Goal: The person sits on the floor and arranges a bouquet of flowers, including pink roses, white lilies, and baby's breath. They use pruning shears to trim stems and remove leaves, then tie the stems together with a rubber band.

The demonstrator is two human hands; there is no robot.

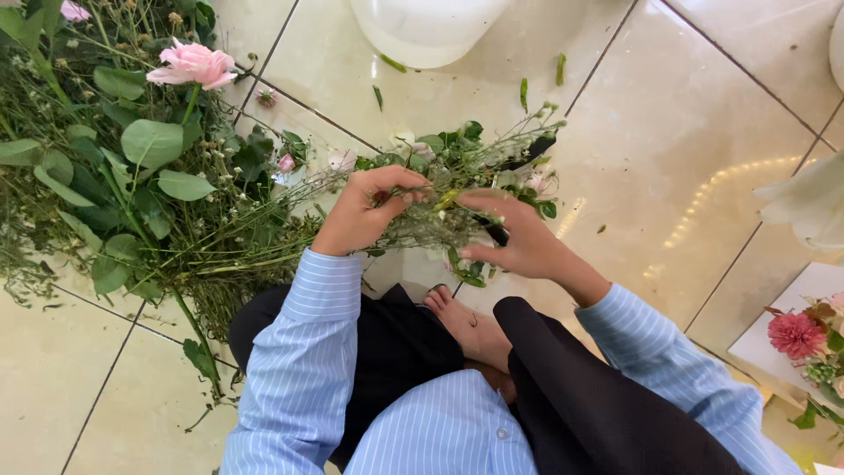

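A heap of leafy green stems (132, 176) is spread on the glossy cream floor tiles (686, 132) at left; a white plastic bucket (422, 26) is set ahead, a pink-flowered arrangement (804, 339) at right.

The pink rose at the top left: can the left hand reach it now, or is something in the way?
Probably not at once. The left hand is closed on a thin green sprig, and the pink rose lies apart, over a leafy pile of stems. Nothing blocks the way.
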